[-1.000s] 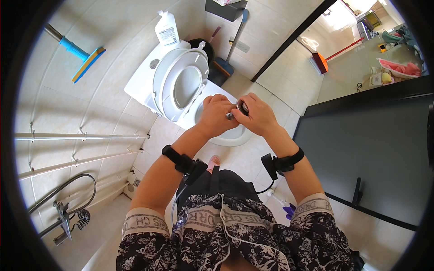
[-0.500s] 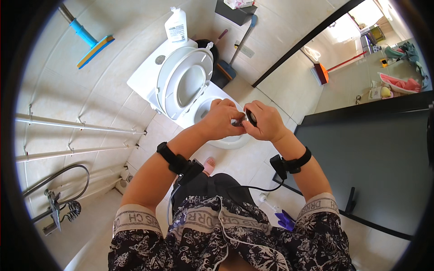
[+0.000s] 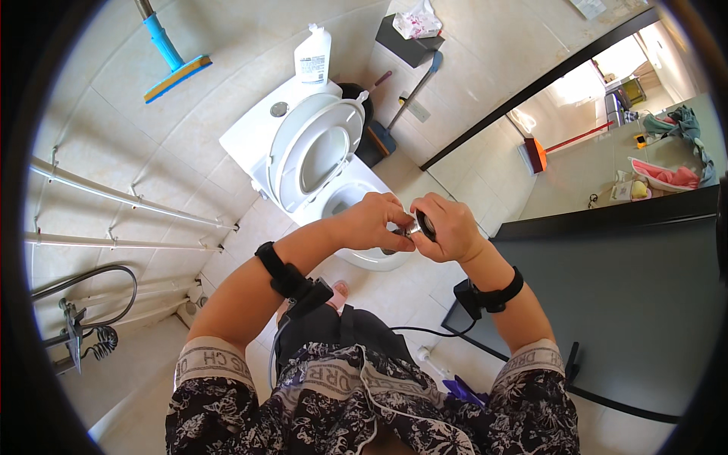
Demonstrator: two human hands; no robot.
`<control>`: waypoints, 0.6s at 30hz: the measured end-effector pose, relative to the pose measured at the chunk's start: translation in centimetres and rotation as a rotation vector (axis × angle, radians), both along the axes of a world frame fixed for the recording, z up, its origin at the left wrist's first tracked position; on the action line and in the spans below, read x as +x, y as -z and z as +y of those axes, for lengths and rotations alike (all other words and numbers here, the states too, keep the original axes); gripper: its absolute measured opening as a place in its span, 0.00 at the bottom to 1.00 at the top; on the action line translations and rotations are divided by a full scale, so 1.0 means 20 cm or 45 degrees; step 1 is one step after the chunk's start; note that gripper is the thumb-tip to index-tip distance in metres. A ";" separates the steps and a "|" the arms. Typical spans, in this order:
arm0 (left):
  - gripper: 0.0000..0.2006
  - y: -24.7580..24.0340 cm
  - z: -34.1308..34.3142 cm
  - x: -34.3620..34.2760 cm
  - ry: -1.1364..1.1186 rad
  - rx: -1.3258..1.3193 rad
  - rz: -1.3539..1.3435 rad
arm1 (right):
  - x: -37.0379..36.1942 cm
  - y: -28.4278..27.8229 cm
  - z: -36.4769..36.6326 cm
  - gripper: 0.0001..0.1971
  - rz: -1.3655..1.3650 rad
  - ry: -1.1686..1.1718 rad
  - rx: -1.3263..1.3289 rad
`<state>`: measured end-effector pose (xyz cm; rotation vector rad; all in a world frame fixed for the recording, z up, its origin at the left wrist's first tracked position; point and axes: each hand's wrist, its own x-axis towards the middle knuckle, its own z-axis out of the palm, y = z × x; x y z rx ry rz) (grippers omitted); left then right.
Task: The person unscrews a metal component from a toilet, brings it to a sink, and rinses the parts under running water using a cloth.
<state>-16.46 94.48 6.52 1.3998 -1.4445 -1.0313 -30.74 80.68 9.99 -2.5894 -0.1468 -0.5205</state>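
One view, head. Left hand (image 3: 370,224) and right hand (image 3: 453,229) meet before the body, fingertips almost together, a small metallic piece (image 3: 414,226) between them. Right grip: fingers curled round the piece, a dark round part showing at the thumb side. Left grip: narrow, thumb and fingers pinching the nearer end. Whether it is one part or two joined, cannot tell; fingers cover most of it.

Position: piece appears over the front of the toilet bowl (image 3: 373,262); height above it unclear. Lid (image 3: 324,163) raised, leaning back toward the cistern (image 3: 250,138). White bottle (image 3: 312,57) upright on top of the cistern. Blue-headed broom (image 3: 382,139) beside the toilet, squeegee (image 3: 178,79) up on the left.

Step in hand, my judgement: close two-handed handling of the piece, right hand seemingly steadying, left working at its end. Next move would call for a firm right hold and fine left finger control; a slip could drop it toward the bowl
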 end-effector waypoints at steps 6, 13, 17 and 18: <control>0.13 -0.01 -0.01 0.00 -0.150 -0.034 -0.246 | 0.04 0.03 -0.03 0.12 0.151 0.124 0.101; 0.12 -0.02 -0.04 0.07 -0.116 -0.009 -0.553 | 0.06 -0.01 -0.11 0.11 0.207 0.342 0.302; 0.14 0.00 -0.01 0.08 -0.089 0.129 -0.459 | 0.05 -0.05 -0.21 0.09 0.221 0.362 0.421; 0.15 0.01 -0.02 0.07 -0.135 0.084 -0.455 | 0.07 -0.06 -0.20 0.10 0.265 0.364 0.426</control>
